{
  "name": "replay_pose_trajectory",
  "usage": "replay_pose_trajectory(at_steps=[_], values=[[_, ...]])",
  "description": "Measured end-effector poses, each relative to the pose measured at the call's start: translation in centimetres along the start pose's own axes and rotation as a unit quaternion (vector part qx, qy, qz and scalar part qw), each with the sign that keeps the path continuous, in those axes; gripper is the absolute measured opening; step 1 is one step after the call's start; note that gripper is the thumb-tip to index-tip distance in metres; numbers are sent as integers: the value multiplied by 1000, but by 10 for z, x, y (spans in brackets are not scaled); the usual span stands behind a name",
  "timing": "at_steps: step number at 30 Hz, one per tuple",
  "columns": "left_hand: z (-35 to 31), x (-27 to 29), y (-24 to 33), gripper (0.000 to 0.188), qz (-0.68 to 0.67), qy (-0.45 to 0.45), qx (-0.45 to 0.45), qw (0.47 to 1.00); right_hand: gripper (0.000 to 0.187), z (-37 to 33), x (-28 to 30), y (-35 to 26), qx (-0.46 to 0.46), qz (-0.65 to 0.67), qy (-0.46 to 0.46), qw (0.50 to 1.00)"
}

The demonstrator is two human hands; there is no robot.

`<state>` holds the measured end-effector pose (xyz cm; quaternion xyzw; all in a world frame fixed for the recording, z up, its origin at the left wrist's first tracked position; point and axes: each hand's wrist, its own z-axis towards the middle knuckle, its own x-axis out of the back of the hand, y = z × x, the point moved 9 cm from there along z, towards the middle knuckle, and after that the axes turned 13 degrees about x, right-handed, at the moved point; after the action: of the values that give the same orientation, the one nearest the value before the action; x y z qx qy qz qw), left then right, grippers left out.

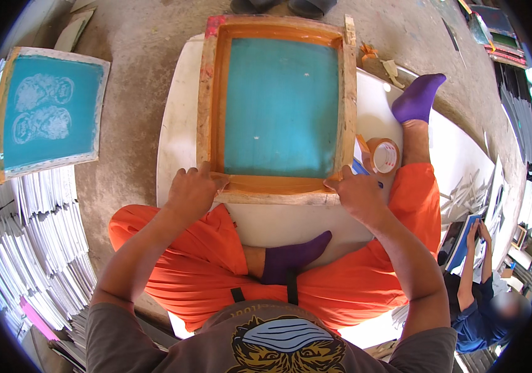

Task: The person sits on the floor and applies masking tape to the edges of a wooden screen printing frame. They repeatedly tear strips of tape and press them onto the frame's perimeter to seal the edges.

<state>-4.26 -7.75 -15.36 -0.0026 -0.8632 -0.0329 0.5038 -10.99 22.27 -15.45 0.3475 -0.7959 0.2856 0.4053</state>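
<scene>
A wooden screen-printing frame (348, 93) with blue-green mesh (281, 105) lies on a white board before me. Brown tape lines its inner edges. Along the near rail runs a strip of brown tape (276, 184), with bare wood showing on my side of it. My left hand (192, 191) is at the near left corner, fingers curled, thumb pointing inward at the strip's left end. At the near right corner my right hand (360, 194) is closed likewise on the right end. Just beyond my right hand a roll of brown tape (383, 155) rests on the board.
My crossed legs in orange trousers (197, 255) flank the white board (175, 124). Another screen frame (54, 112) with two white-patterned shapes leans at left, above stacks of paper (42, 230). A co-worker (483, 304) holds a blue panel at lower right. Dark shoes (312, 7) are at the far edge.
</scene>
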Motion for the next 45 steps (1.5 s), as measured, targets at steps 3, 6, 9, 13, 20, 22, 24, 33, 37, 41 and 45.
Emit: replay_pose_trajectory(at_steps=[3, 6, 9, 13, 20, 22, 24, 33, 37, 41, 45], values=[[1, 1, 2, 43, 14, 0, 0, 1000, 38, 1, -2, -2, 4, -3, 2, 1000], [2, 0, 2, 42, 10, 0, 1, 1000, 36, 3, -7, -2, 11, -5, -3, 1000], [3, -5, 3, 41, 12, -1, 4, 1000, 36, 5, -8, -3, 3, 2, -16, 1000], [4, -3, 10, 39, 32, -11, -1, 999, 30, 6, -11, -2, -3, 19, -9, 1000], [8, -5, 13, 35, 64, -56, 22, 996, 27, 5, -13, -2, -7, 25, -15, 1000], [8, -8, 11, 34, 59, -52, 20, 997, 28, 6, -12, -3, -8, 24, -26, 999], [8, -9, 10, 33, 57, -57, 19, 997, 28, 7, -10, -3, -8, 27, -29, 999], [10, -6, 13, 43, 54, -41, 4, 998, 30, 6, -12, -2, -3, 26, -26, 999], [9, -5, 12, 43, 49, -44, 5, 998, 30, 6, -7, -2, -10, 28, -40, 999], [10, -2, 13, 44, 53, -59, 5, 997, 30, 6, -6, -1, -15, 46, -39, 998], [11, -5, 11, 46, 54, -52, 1, 997, 31, 6, -10, 0, -15, 52, -42, 998]])
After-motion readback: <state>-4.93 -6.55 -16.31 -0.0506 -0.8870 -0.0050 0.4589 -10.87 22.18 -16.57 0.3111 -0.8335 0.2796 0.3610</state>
